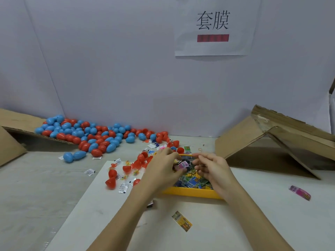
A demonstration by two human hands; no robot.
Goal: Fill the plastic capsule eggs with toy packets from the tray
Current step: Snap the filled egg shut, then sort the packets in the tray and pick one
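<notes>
Yellow shallow plastic tray (192,193) heaped with small printed toy packets (193,179); both hands over it. Left hand (164,164) pinching a pink-printed packet (183,164), fingers curled. Right hand (213,168) loosely curled just right of it; holding anything, cannot tell. Likely picking one packet for loading. Red open egg halves (116,176) just left of tray, within reach. Closed blue and red plastic capsule eggs (94,136) piled far left of tray on a cardboard flap (16,120). Pale tabletop (36,187), white sheet (101,205) under tray, plain wall with paper sign (213,26) behind.
</notes>
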